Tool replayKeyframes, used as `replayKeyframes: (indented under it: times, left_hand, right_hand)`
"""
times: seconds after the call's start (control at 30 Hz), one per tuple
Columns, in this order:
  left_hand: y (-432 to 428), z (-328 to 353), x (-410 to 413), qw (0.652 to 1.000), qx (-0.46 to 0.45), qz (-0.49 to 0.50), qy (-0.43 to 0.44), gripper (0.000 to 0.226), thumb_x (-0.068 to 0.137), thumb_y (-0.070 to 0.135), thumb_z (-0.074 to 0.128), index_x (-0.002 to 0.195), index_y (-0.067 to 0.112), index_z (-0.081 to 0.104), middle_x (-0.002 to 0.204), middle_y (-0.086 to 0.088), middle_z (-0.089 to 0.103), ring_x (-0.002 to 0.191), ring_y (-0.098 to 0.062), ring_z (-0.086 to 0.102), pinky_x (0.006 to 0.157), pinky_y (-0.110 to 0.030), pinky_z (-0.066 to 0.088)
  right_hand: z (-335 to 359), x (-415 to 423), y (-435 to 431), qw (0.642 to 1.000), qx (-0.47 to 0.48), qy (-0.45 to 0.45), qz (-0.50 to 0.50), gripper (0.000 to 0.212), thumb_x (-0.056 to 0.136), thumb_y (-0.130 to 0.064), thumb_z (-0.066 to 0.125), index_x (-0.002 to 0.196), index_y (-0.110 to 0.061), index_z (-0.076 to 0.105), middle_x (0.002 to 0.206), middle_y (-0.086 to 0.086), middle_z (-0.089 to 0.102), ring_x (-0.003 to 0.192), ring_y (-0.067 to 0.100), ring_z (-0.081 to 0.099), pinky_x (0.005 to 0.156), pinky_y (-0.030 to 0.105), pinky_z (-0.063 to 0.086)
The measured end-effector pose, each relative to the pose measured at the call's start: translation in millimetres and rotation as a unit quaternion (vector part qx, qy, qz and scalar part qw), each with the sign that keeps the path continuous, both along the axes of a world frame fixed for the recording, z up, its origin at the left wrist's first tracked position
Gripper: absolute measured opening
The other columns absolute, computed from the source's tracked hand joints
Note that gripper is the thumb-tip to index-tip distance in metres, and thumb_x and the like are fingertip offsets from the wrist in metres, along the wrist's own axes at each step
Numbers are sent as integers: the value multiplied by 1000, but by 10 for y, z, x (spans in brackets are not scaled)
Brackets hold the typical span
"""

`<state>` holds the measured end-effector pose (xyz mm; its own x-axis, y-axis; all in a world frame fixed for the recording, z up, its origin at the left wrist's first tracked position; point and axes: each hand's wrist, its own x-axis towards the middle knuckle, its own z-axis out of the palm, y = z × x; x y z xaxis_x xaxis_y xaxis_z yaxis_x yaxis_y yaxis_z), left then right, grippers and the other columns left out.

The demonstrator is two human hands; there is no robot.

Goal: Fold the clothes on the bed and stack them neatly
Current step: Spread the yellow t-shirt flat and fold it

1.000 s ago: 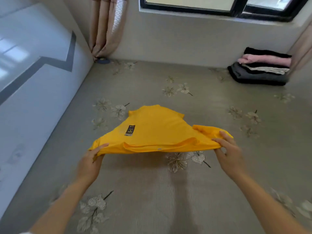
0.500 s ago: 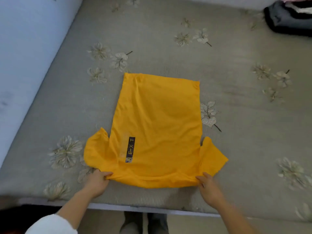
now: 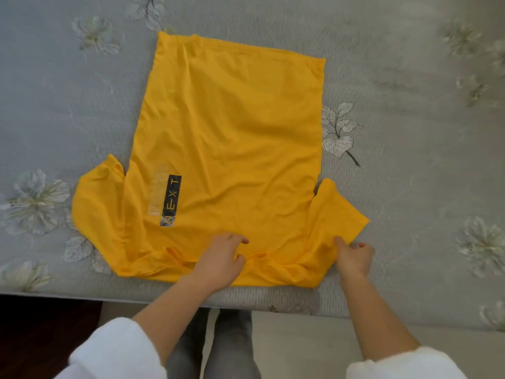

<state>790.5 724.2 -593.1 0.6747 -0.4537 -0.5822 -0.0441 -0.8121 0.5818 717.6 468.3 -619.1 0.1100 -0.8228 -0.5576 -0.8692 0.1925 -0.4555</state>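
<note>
Your left fingers (image 3: 237, 237) are bent, tips down on the cloth by the neckline. I cannot tell whether they nip a fold or only press. Your left hand (image 3: 218, 261) sits mid-collar. Your right hand (image 3: 354, 258) has its thumb on the shoulder seam and its forefinger just off the edge. I cannot tell whether it is pinching.

In the head view the yellow T-shirt (image 3: 232, 119) lies flat on the bed (image 3: 410, 160). Its long axis runs straight away from you, collar at the near edge and hem far.

The right sleeve (image 3: 338, 212) touches your right hand. The left sleeve (image 3: 98, 203) lies well apart from your left hand. The likely next fold turns a side inward along that axis, so the right side looks readier.
</note>
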Motion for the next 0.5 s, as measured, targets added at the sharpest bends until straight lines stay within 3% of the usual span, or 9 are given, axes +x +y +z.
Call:
replayKeyframes:
  times: [0.07, 0.1, 0.13, 0.2, 0.23, 0.3, 0.4, 0.43, 0.5]
  left_hand:
    - [-247, -92, -142, 998, -13, -60, 17, 48, 95, 24, 47, 142, 25, 36, 144, 3, 37, 132, -16, 31, 108, -27, 26]
    - [-333, -140, -216, 995, 4, -102, 17, 52, 96, 28, 47, 145, 27, 31, 147, 4, 34, 133, -17, 28, 109, -30, 25]
    - [-394, -170, -289, 989, 31, -145, 13, 55, 95, 32, 46, 147, 30, 27, 147, 5, 33, 133, -18, 27, 109, -34, 24]
    - [-446, -186, -422, 970, 90, -226, 15, 53, 94, 36, 44, 145, 34, 28, 143, 5, 38, 132, -21, 27, 106, -41, 20]
    - [-454, -178, -478, 959, 110, -261, 27, 50, 93, 36, 44, 142, 36, 33, 139, 5, 43, 130, -22, 29, 105, -45, 17]
    - [-447, -132, -553, 941, 134, -302, 74, 44, 93, 37, 44, 137, 36, 41, 130, 1, 52, 126, -24, 37, 107, -49, 14]
    - [-428, -135, -600, 952, 105, -267, 106, 45, 94, 32, 44, 139, 30, 40, 128, -4, 55, 116, -25, 50, 99, -38, 36]
    - [-433, -153, -606, 963, 85, -237, 91, 47, 94, 29, 45, 141, 28, 37, 129, -5, 54, 112, -25, 52, 91, -36, 42]
    - [-465, -168, -627, 974, 59, -207, 65, 56, 94, 28, 46, 146, 30, 26, 131, -4, 47, 111, -26, 51, 85, -35, 46]
  right_hand:
    - [-179, 42, -87, 998, 34, -24, -36, 68, 80, -19, 75, 134, -1, 38, 128, 21, 53, 110, 37, 56, 86, 45, 49]
    - [-229, 38, -108, 996, 61, -41, -47, 61, 79, -18, 75, 129, -3, 44, 122, 20, 57, 102, 35, 60, 79, 42, 53]
    - [-262, 12, -130, 993, 76, -64, -61, 46, 79, -14, 73, 119, -3, 53, 111, 19, 61, 89, 31, 62, 67, 35, 54]
    - [-233, -130, -174, 983, 81, -94, -136, 5, 79, -6, 65, 81, -5, 60, 81, 14, 59, 63, 20, 52, 49, 30, 43]
    - [-194, -234, -192, 974, 83, -103, -182, 14, 79, -4, 60, 68, -9, 54, 71, 11, 53, 57, 16, 46, 46, 29, 37]
    - [-134, -486, -228, 945, 120, -146, -269, 24, 80, -3, 53, 62, -15, 44, 62, 4, 44, 52, 14, 41, 43, 24, 33]
    - [-23, -749, -158, 900, 247, -200, -297, 21, 82, -4, 49, 67, -16, 41, 52, 0, 45, 45, 12, 44, 43, 21, 37]
    - [28, -771, -122, 880, 281, -224, -310, 20, 73, -6, 59, 69, -16, 43, 51, 0, 47, 45, 11, 44, 49, 23, 38]
    - [59, -745, -95, 846, 309, -285, -327, 52, 33, -12, 81, 74, -16, 49, 60, 2, 53, 55, 15, 47, 60, 28, 40]
